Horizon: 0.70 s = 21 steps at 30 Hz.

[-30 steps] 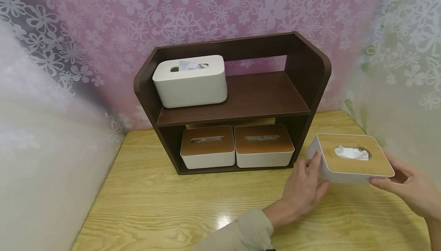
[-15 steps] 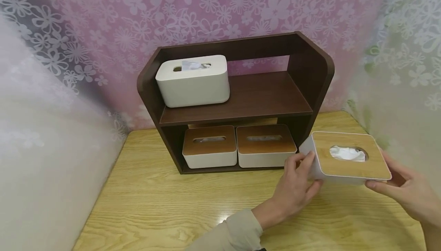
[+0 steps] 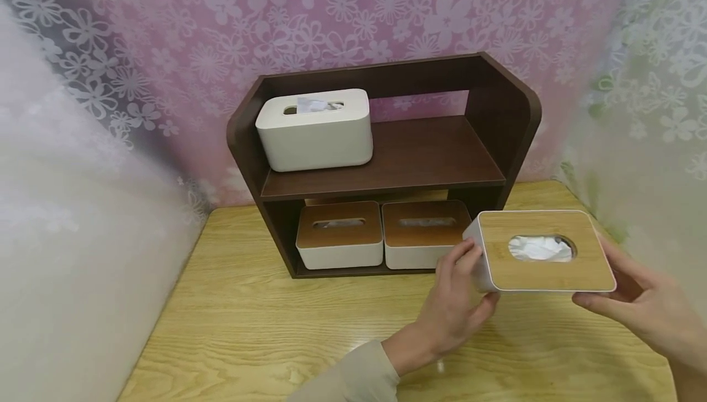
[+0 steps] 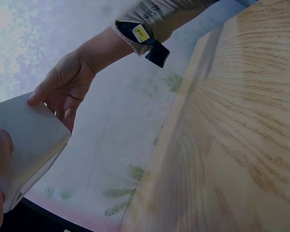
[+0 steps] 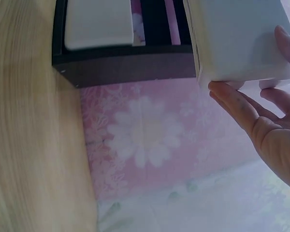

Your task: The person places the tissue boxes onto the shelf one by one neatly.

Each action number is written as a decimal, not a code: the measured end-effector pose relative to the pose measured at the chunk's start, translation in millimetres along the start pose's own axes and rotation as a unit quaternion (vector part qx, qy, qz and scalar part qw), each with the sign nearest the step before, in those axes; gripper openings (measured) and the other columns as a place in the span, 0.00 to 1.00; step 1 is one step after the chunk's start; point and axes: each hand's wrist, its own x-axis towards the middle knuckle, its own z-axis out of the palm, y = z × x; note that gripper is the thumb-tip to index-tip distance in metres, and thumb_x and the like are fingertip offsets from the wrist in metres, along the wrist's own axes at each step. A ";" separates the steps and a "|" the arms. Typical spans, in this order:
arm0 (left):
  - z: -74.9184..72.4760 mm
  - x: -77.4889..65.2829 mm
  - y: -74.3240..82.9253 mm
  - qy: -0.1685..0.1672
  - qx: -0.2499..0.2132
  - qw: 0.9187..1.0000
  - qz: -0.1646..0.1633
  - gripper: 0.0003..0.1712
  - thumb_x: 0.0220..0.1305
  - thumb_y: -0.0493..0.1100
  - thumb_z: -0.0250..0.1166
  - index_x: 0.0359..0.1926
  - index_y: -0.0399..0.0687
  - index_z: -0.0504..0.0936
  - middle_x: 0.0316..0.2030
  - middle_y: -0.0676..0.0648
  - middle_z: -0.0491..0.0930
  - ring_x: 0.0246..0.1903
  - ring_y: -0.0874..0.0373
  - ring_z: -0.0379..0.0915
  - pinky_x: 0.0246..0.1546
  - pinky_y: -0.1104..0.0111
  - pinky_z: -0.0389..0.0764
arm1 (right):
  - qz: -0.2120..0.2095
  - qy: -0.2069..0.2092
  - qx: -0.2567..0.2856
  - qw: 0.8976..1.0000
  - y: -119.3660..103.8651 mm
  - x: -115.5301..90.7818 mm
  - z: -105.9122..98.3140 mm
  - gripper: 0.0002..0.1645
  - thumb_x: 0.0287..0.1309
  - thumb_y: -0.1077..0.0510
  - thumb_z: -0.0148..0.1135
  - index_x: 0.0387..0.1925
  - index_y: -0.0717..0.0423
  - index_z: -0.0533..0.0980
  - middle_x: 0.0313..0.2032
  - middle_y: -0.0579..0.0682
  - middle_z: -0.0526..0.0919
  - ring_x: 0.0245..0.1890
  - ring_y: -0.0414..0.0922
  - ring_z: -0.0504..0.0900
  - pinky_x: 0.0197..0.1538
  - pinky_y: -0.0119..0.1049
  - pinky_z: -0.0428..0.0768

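Between my two hands is a white tissue box (image 3: 544, 270) with a light wooden lid and white tissue in its oval slot. My left hand (image 3: 450, 304) grips its left end, and my right hand (image 3: 646, 301) grips the right end. Both wrist views show the box raised above the table; its white side (image 4: 31, 130) faces the left wrist camera. In the right wrist view, my right thumb and fingers (image 5: 237, 104) span the box's end. Just left of the held box, in the shelf's lower level, a wood-lidded tissue box (image 3: 417, 255) is partly hidden behind my left hand.
A dark brown two-level shelf (image 3: 420, 153) stands on the wooden table (image 3: 243, 322). Its upper left holds an all-white tissue box (image 3: 320, 144). Another wood-lidded tissue box (image 3: 339, 255) sits lower left. Flower-patterned curtains (image 3: 386, 15) surround the table at the back and sides.
Both hands have carried the tissue box to the left, so it now overlaps the shelf's lower right corner in the head view. The view itself has shifted slightly.
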 end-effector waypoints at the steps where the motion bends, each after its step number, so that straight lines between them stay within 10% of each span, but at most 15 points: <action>1: -2.6 -0.1 -0.7 0.004 0.000 1.000 0.003 0.47 0.48 0.37 0.76 0.63 0.28 0.58 0.60 0.31 0.63 0.58 0.44 0.67 0.60 0.70 0.73 | -0.004 -0.002 0.003 1.000 -2.2 1.7 2.2 0.59 0.39 0.93 0.56 0.74 0.70 0.49 0.77 0.52 0.54 0.65 0.35 0.71 0.44 0.30 0.83; 10: -28.5 0.7 -8.0 0.017 -0.039 0.999 0.015 0.48 0.46 0.30 0.75 0.63 0.28 0.55 0.59 0.29 0.59 0.61 0.40 0.66 0.60 0.69 0.74 | -0.077 -0.036 0.059 0.995 -13.3 17.3 19.8 0.59 0.34 0.96 0.55 0.72 0.79 0.47 0.74 0.60 0.57 0.62 0.41 0.76 0.45 0.31 0.83; 21: -57.0 10.9 -28.0 0.036 -0.082 0.995 0.053 0.47 0.49 0.23 0.71 0.65 0.29 0.52 0.60 0.26 0.56 0.60 0.37 0.68 0.58 0.65 0.76 | -0.070 -0.029 0.031 0.997 -30.2 39.0 40.9 0.60 0.37 0.94 0.55 0.74 0.72 0.49 0.74 0.58 0.59 0.59 0.41 0.79 0.45 0.29 0.83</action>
